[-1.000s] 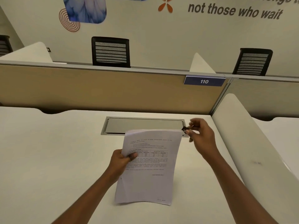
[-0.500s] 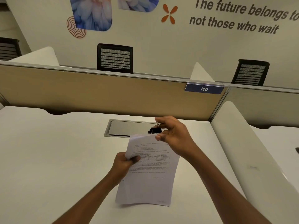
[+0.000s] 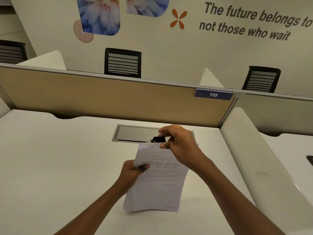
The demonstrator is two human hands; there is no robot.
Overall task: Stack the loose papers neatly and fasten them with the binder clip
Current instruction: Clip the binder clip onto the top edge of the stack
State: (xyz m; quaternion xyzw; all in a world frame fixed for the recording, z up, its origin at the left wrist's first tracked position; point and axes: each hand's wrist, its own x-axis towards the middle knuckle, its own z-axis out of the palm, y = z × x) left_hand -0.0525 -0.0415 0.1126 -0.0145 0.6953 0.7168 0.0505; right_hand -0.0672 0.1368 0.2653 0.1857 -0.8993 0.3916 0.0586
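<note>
Papers (image 3: pixel 157 184) being gripped upright by left hand (image 3: pixel 131 173). Right hand (image 3: pixel 179 145) pinching clip (image 3: pixel 158 139) at their top edge.

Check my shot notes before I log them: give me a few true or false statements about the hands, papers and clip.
1. The left hand grips the papers by their left edge. True.
2. The binder clip lies on the desk. False: the right hand holds it at the papers' top edge.
3. The papers lie flat on the desk. False: they are held up.
4. The partition's sign reads 110. True.
</note>
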